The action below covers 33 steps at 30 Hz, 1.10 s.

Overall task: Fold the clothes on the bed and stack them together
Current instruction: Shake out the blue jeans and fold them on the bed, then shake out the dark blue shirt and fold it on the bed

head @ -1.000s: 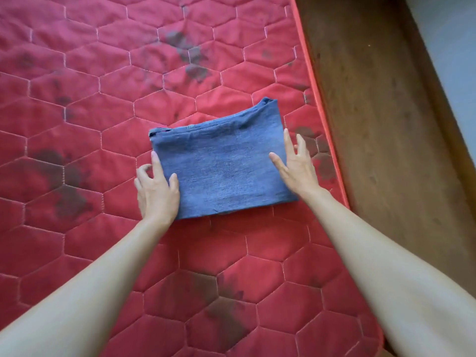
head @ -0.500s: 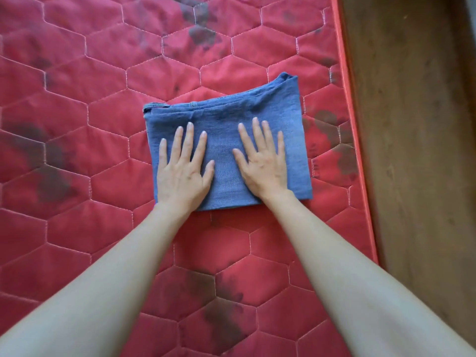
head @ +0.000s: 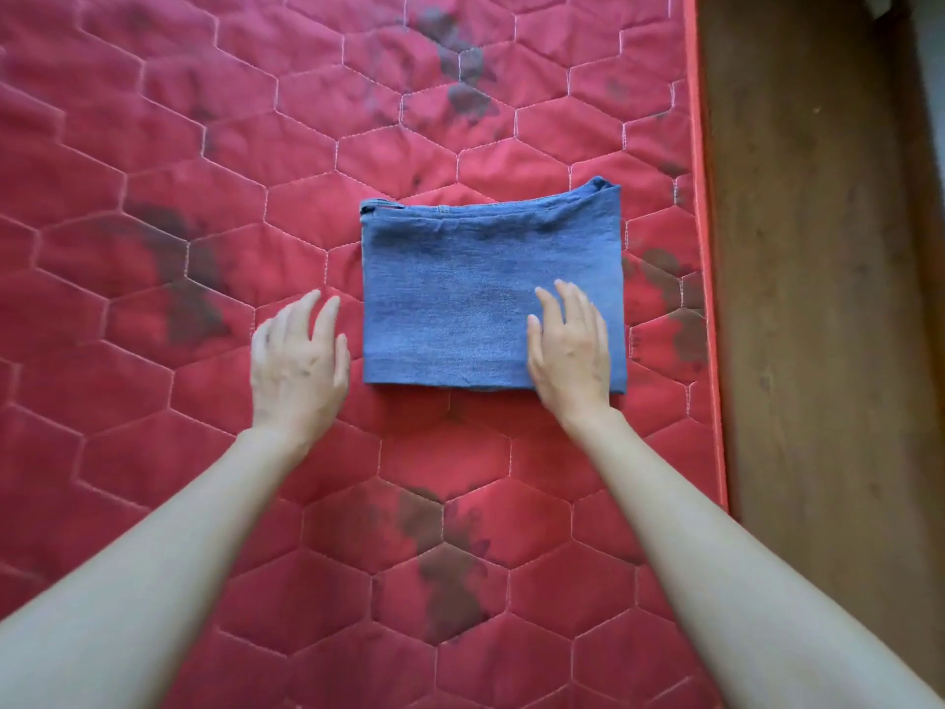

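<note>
The folded denim garment [head: 491,294] is lying right of centre in the frame on the red quilted mattress [head: 204,197], long axis running left to right, waistband edge pointing toward the top; the right hand [head: 570,353] is resting flat on its lower right corner, fingers loosely spread; the left hand [head: 299,360] is hovering just beside its left edge, fingers relaxed, holding nothing; judging the fold finished, sliding both palms under the near edge should be lifting it without unfolding.

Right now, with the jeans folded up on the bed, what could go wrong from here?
The folded jeans lie near the mattress edge by the wooden floor, so a careless nudge might send them off. Only the right hand is on them; the left hand is off to the side, so a one-handed lift may spring the fold open.
</note>
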{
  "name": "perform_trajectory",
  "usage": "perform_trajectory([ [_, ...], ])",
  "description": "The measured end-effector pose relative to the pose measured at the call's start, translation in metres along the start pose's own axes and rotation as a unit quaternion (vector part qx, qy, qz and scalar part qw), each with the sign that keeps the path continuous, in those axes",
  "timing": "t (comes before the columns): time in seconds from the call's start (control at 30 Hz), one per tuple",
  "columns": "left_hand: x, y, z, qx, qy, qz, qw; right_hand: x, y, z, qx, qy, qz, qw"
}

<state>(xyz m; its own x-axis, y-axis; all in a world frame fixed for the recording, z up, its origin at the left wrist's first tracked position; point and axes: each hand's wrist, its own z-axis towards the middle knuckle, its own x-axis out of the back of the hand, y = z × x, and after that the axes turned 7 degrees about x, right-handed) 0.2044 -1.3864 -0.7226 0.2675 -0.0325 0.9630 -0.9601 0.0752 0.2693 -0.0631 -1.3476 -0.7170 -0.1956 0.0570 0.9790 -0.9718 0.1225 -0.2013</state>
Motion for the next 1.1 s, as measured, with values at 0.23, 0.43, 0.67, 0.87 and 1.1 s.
perform_trajectory([
  [0.23,0.04,-0.074,-0.079,0.02,-0.012,0.048,0.999,-0.014,-0.113,-0.067,0.141,-0.008,0.032,0.989],
  [0.43,0.057,-0.143,-0.147,0.059,-0.018,0.037,0.997,-0.031,-0.209,-0.126,0.17,-0.038,0.041,0.984],
  [0.67,0.086,-0.265,-0.204,0.12,-0.015,0.046,0.992,-0.053,-0.324,-0.172,0.207,-0.06,0.023,0.976],
  [0.87,0.139,-0.376,-0.235,0.162,-0.002,0.046,0.986,-0.057,-0.44,-0.183,0.242,-0.046,0.013,0.969],
  [1.1,0.191,-0.47,-0.225,0.215,0.035,0.045,0.975,-0.059,-0.56,-0.159,0.284,-0.038,0.028,0.958],
])
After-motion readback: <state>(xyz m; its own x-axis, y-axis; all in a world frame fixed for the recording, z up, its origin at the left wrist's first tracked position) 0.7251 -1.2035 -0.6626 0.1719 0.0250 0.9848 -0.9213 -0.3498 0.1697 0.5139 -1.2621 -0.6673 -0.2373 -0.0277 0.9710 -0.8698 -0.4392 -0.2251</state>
